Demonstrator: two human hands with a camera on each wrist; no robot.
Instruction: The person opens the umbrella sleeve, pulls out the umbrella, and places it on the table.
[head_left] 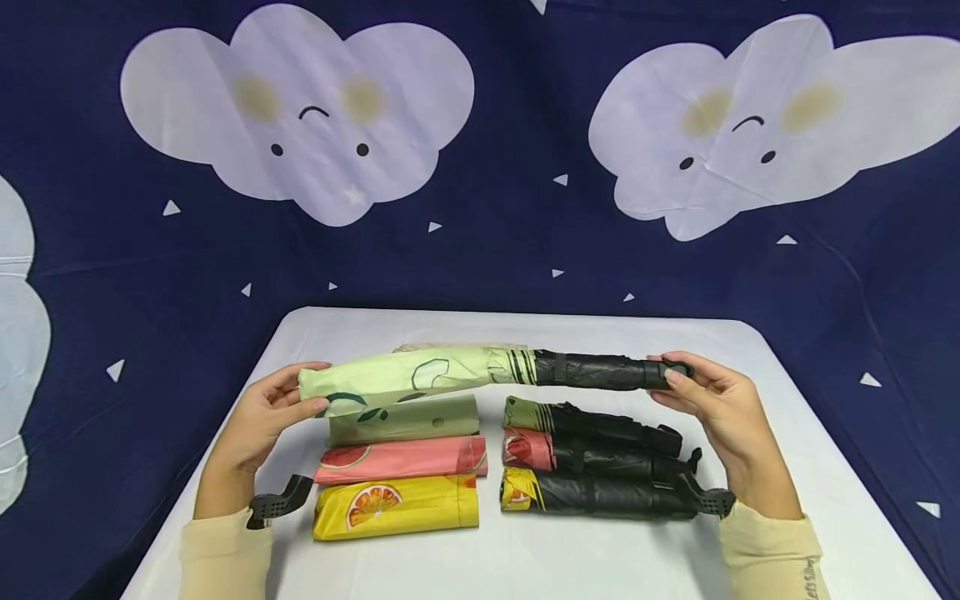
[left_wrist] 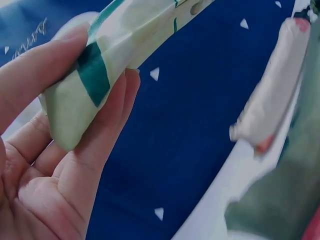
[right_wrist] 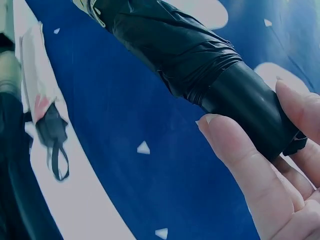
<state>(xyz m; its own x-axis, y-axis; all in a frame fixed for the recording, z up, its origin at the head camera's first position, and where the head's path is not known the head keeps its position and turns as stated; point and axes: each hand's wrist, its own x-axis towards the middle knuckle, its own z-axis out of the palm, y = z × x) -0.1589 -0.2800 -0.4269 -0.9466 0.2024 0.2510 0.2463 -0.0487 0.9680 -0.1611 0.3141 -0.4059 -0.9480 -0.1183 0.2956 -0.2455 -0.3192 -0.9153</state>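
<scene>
Both hands hold up a folded umbrella (head_left: 600, 371) with a pale green printed sleeve (head_left: 427, 375) over its left part. My left hand (head_left: 262, 408) pinches the sleeve's far left end between thumb and fingers. In the left wrist view the sleeve tip (left_wrist: 75, 110) lies across the fingers. My right hand (head_left: 720, 400) grips the black handle end (right_wrist: 250, 110) with thumb and fingertips. Below lie a green sleeve (head_left: 405, 421), a pink watermelon sleeve (head_left: 420, 458) and a yellow orange-slice sleeve (head_left: 427, 504).
Right of the sleeves lie folded umbrellas: one green-tipped (head_left: 600, 423), one red-tipped (head_left: 600, 452), one yellow-tipped (head_left: 607, 494). A cream umbrella (right_wrist: 37, 70) lies behind, mostly hidden in the head view. The white table (head_left: 562, 567) ends at a dark blue cloud-print cloth (head_left: 525, 250).
</scene>
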